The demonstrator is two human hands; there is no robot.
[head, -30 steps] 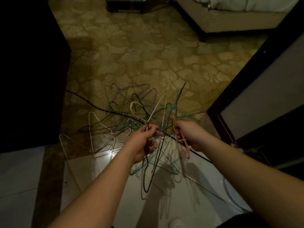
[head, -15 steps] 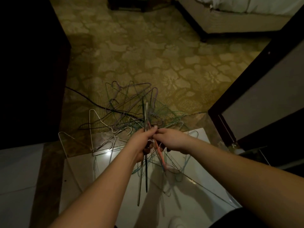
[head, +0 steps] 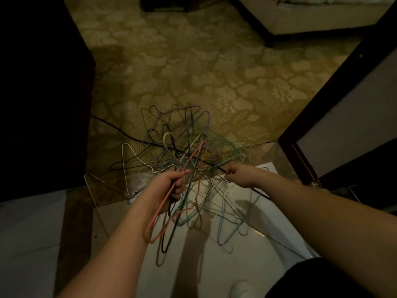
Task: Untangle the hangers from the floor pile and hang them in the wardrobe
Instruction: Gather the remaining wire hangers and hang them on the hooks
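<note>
Head view: the hands, pressed together half a second ago, have parted. Left hand fingers curl round an orange hanger and several dark ones, now swung lower. Right hand has moved right, pinching a thin wire of the hanger pile on the floor.

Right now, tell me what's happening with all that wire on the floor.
A person is sorting a tangled pile of wire hangers that lies partly on patterned carpet and partly on pale tile. The left hand grips a small bunch lifted from the pile, an orange hanger among them. The right hand pinches more wire in the tangle. None is free yet, and a dark cable runs through the heap.
</note>
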